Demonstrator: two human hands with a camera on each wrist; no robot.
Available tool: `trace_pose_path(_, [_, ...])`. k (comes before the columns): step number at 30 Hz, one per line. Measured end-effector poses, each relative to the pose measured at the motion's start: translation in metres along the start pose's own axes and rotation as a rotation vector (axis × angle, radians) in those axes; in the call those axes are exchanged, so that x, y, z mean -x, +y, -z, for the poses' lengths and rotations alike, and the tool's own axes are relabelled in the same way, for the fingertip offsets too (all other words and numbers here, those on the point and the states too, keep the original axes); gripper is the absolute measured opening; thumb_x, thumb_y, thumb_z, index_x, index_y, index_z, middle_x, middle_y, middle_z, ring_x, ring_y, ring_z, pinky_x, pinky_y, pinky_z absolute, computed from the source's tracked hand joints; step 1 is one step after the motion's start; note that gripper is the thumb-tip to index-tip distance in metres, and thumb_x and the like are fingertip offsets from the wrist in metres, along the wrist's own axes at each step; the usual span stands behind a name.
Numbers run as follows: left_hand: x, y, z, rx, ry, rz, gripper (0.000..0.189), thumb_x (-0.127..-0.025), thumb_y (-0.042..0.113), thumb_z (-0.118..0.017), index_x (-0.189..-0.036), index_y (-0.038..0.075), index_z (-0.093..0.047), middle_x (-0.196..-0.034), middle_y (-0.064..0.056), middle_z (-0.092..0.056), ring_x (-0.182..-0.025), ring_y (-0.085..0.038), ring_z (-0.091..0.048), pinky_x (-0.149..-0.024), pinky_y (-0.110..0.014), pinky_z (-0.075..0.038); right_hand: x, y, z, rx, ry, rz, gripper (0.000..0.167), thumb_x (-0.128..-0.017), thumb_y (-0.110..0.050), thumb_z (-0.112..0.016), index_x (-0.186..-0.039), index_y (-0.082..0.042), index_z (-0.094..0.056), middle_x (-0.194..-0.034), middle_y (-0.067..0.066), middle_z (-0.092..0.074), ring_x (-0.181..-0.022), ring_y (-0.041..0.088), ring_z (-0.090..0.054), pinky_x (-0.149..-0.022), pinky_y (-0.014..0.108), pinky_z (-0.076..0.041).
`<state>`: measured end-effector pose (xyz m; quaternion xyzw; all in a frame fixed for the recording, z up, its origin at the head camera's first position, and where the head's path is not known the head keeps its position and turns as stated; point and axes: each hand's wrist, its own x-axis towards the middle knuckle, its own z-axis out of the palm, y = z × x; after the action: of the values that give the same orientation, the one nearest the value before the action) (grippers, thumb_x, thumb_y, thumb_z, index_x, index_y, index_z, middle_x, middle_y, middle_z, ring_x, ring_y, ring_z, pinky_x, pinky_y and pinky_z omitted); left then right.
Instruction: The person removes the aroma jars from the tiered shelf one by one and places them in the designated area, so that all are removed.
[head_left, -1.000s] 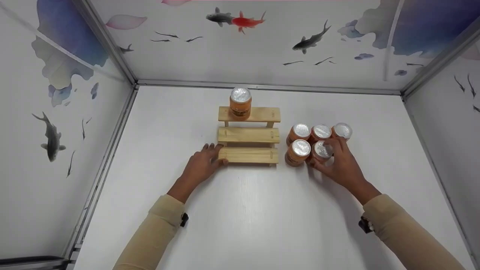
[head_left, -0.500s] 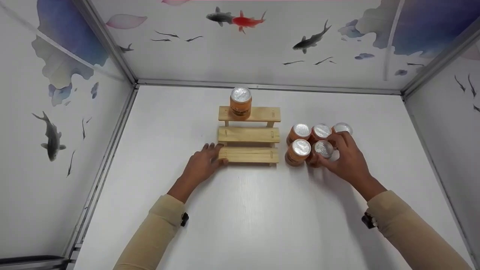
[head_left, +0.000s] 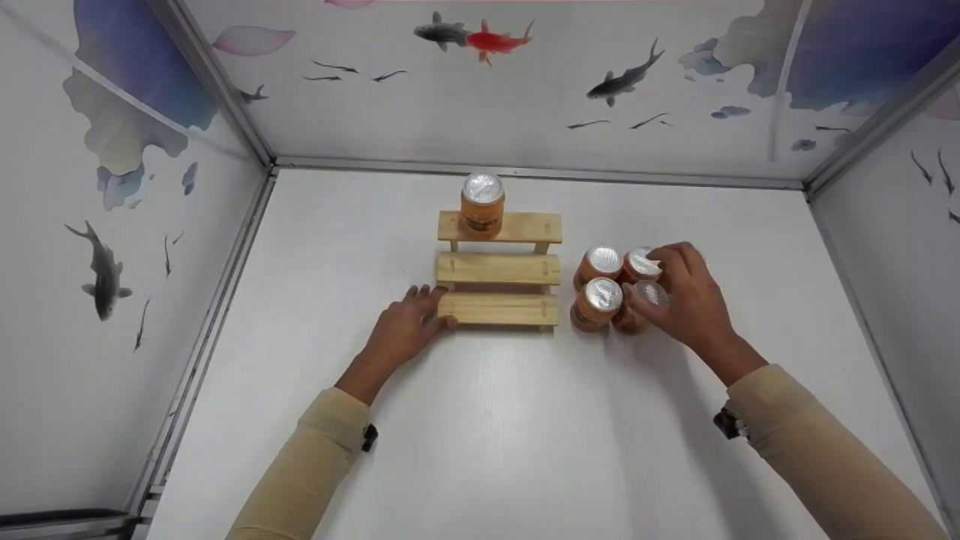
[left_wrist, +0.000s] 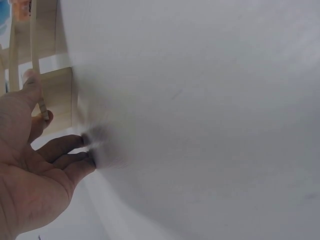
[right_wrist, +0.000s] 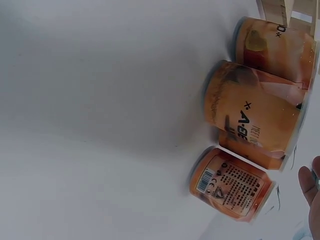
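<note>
A three-step wooden stand [head_left: 498, 268] is on the white table, with an orange, silver-topped can [head_left: 482, 206] on the left of its top step. My left hand [head_left: 401, 331] pinches the left end of the lowest step between thumb and finger; its other fingers bend toward the table, as the left wrist view shows. My right hand [head_left: 691, 306] hovers over a cluster of matching cans [head_left: 596, 307], thumb and fingers spread and nothing held. Part of the front right can [head_left: 631, 321] shows beneath the thumb. In the right wrist view, one can [right_wrist: 232, 185] stands slightly apart; the head view hides it.
White panels [head_left: 487, 112] printed with fish enclose the table at the back and both sides. Metal rails [head_left: 525, 174] run along its edges. The can cluster stands just right of the wooden stand.
My right hand has moved off the front right can toward the back right, and now covers the rear right can in the head view. The left hand and stand have stayed put.
</note>
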<state>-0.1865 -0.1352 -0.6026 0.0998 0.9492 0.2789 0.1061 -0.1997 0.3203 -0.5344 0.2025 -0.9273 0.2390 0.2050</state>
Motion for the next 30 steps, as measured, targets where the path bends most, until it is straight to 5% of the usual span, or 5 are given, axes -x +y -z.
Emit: trace_pose_path(30, [-0.001,-0.004,-0.002,0.006,0.0,-0.005,0.073,-0.108,0.058,-0.064,-0.168,0.02,-0.05,-0.17,-0.026,-0.047,-0.163,-0.046,-0.042,-0.123,-0.068,-0.045,-0.08,-0.067,-0.034,-0.127,-0.066,0.056,0.069,-0.101,-0.037,-0.083,-0.155,0.0,-0.058,-0.146,0.021,-0.065,-0.129,0.038,-0.071,-0.104,0.056,-0.061])
